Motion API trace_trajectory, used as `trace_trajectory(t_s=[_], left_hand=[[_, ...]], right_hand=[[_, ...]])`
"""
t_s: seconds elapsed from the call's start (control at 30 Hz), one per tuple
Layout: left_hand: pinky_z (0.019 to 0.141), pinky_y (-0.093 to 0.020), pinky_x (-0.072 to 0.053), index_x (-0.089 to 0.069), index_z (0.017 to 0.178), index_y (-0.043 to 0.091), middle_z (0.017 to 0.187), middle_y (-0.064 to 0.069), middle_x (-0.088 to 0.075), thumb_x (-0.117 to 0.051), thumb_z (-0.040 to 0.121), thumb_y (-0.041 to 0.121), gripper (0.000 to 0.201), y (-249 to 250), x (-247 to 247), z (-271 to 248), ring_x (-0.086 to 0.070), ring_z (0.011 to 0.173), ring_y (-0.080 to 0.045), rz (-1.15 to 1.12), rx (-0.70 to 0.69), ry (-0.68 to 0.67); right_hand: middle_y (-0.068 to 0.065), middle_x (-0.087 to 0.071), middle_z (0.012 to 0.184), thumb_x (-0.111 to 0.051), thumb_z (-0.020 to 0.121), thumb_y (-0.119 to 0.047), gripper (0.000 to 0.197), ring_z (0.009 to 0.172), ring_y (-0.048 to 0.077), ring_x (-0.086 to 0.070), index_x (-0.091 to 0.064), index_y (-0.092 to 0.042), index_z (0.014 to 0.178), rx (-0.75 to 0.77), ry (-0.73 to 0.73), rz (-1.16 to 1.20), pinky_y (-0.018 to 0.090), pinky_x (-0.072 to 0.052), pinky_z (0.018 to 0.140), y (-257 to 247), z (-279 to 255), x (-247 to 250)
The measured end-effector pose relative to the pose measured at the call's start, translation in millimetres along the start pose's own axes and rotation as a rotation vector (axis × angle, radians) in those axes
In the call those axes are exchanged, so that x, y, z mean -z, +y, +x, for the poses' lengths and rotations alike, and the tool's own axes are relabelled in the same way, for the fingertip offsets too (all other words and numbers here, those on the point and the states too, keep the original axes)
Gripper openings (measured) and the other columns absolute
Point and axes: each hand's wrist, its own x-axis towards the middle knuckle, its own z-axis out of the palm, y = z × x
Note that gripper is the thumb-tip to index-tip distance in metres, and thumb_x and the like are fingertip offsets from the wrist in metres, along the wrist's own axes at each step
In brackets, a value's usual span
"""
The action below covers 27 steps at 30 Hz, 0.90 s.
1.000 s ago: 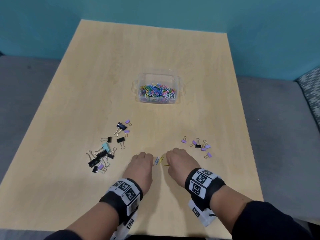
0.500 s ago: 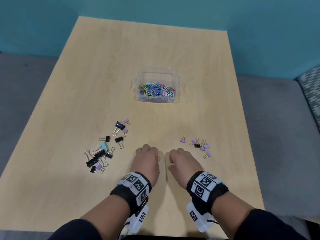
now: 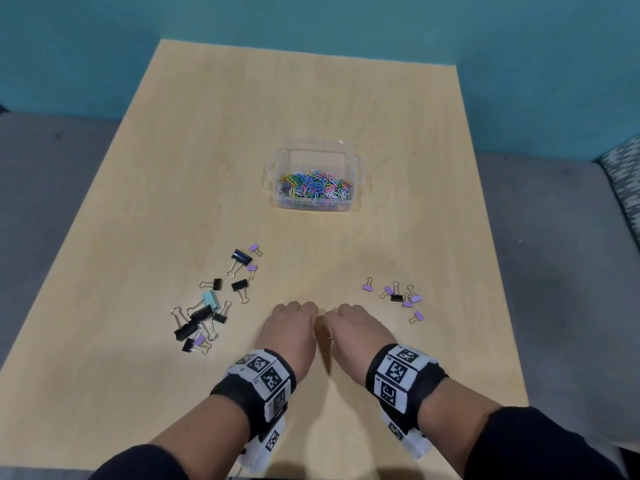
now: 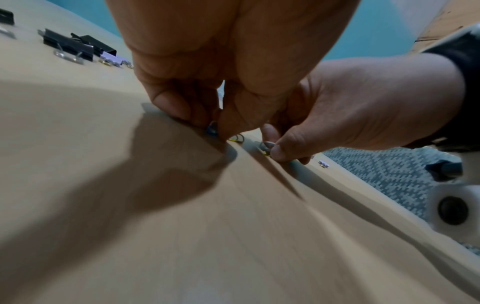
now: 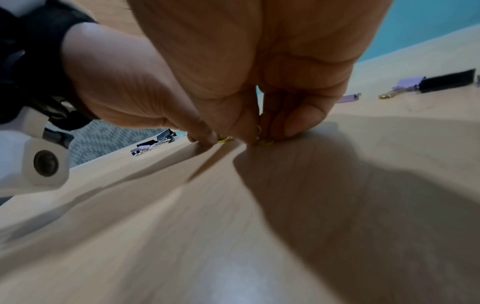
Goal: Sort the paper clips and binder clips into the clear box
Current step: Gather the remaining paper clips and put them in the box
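My left hand and right hand lie knuckles-up, side by side, near the table's front edge. In the left wrist view my left hand pinches a blue paper clip against the tabletop. A yellow paper clip lies between the two hands. In the right wrist view my right hand pinches a pale paper clip over another yellow clip. The clear box stands mid-table, holding several coloured paper clips.
Several black, purple and one teal binder clips lie scattered left of my hands. A smaller group of purple binder clips lies to the right. The wooden table has a grey couch on both sides and a teal wall behind.
Both hands have closed in on each other. The blue and yellow paper clips that lay in plain sight between them are now covered by the fingers in the head view.
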Motion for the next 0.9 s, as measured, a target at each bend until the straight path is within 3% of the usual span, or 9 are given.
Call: trace_trajectory(t_s=[0.23,0.33,0.47,0.63,0.7,0.8,0.9], left_hand=[[0.06,-0.03,-0.028,-0.037,0.075,0.018,0.075,0.004,-0.041,-0.046,0.074,0.004,0.017,-11,4,-8,-0.04,0.074,-0.02,-0.037,0.022,0.041],[0.054,-0.028,-0.036,-0.043,0.07,0.018,0.071,0.003,-0.051,-0.051,0.075,0.005,0.016,-19,9,-12,-0.049,0.065,-0.019,-0.259,0.14,0.084],[0.048,-0.024,-0.036,-0.05,0.066,0.019,0.061,0.001,-0.057,-0.06,0.074,0.008,0.017,-32,12,-18,-0.05,0.055,-0.015,-0.546,0.299,0.117],[0.048,-0.018,-0.037,-0.053,0.067,0.006,0.056,0.001,-0.051,-0.066,0.075,0.002,0.016,-42,27,-14,-0.043,0.049,-0.009,-0.772,0.337,0.17],[0.045,-0.016,-0.036,-0.053,0.067,0.007,0.055,0.003,-0.05,-0.068,0.076,0.005,0.017,-41,40,-6,-0.041,0.046,-0.005,-0.77,0.309,0.176],[0.047,-0.021,-0.036,-0.053,0.063,0.013,0.051,0.009,-0.051,-0.069,0.074,0.006,0.02,-36,71,20,-0.042,0.044,-0.005,-0.679,0.225,0.257],[0.053,-0.026,-0.035,-0.051,0.061,0.016,0.054,0.007,-0.053,-0.07,0.07,0.006,0.024,-25,108,63,-0.045,0.05,-0.011,-0.587,0.135,0.358]], right_hand=[[0.006,-0.051,0.099,-0.043,0.076,0.003,0.04,0.09,0.026,-0.042,-0.05,-0.02,0.108,-0.006,0.012,-0.018,0.034,-0.04,0.072,-6,-3,1],[0.008,-0.049,0.096,-0.043,0.074,0.005,0.028,0.083,0.024,-0.035,-0.04,-0.018,0.09,-0.002,0.021,-0.05,0.033,-0.028,0.064,-8,-6,3],[0.008,-0.048,0.092,-0.042,0.07,0.008,0.03,0.08,0.025,-0.035,-0.044,-0.015,0.09,0.043,0.025,-0.072,0.033,-0.025,0.062,-2,-7,0],[-0.005,-0.032,0.073,-0.039,0.07,0.004,0.027,0.066,0.02,-0.036,-0.028,-0.021,0.071,-0.03,0.011,0.065,0.026,-0.019,0.05,7,-4,6],[-0.004,-0.037,0.073,-0.04,0.072,0.003,0.028,0.06,0.016,-0.036,-0.027,-0.022,0.067,-0.105,0.006,0.168,0.025,-0.021,0.049,9,0,19],[0.0,-0.05,0.07,-0.051,0.071,-0.005,0.018,0.061,0.021,-0.045,-0.041,-0.02,0.068,-0.21,0.176,0.367,0.033,-0.035,0.053,15,19,56],[-0.001,-0.053,0.063,-0.06,0.068,-0.008,0.017,0.061,0.022,-0.047,-0.047,-0.019,0.067,-0.227,0.422,0.437,0.031,-0.035,0.056,24,57,107]])
